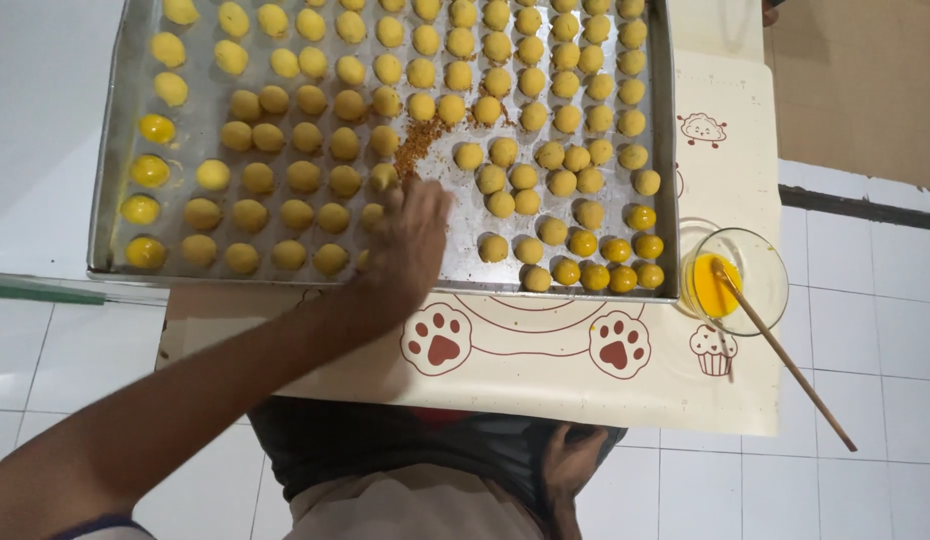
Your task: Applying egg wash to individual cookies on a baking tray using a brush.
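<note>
The left hand (410,235) is reaching over the near rim of the metal baking tray (113,150), fingers loosely spread and seemingly holding nothing, touching down among the small yellow dough balls (305,175) near a patch of brown crumbs (417,145). The right hand (570,465) is resting low against the person's clothing, its grasp unclear. The balls are probably light, soft and easily dented, the glazed ones slick, so a gentle fingertip pinch at the sides suits them. A glass bowl of yolk (735,280) with a wooden stick (785,355) is sitting on the printed mat (545,370)
</note>
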